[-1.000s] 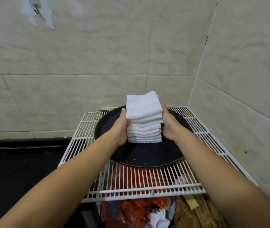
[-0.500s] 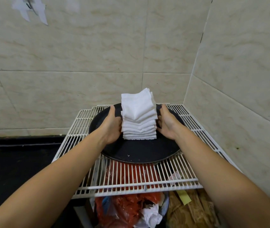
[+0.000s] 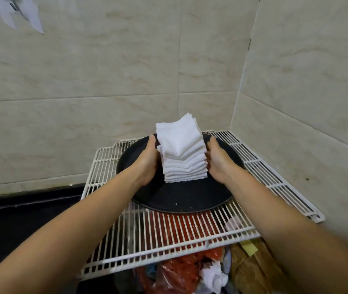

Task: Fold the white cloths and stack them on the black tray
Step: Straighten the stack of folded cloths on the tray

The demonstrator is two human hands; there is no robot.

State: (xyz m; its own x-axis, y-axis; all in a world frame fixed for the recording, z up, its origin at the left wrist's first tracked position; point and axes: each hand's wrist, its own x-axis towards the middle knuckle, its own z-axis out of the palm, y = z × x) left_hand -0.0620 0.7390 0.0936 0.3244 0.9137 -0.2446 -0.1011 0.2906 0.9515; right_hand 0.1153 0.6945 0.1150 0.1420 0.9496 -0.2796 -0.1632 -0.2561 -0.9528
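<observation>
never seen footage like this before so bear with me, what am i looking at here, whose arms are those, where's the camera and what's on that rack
There is no machine here. A person wears a camera on the head, looking forward and down, so the two bare arms reaching in from the bottom are their own. The left hand and right hand press against opposite sides of a stack of folded white cloths, as if squaring it up. The stack stands on a round black tray, which sits on a white wire rack in a corner of tiled walls. Through and below the rack you can see red plastic bags and crumpled paper, apparently rubbish.
</observation>
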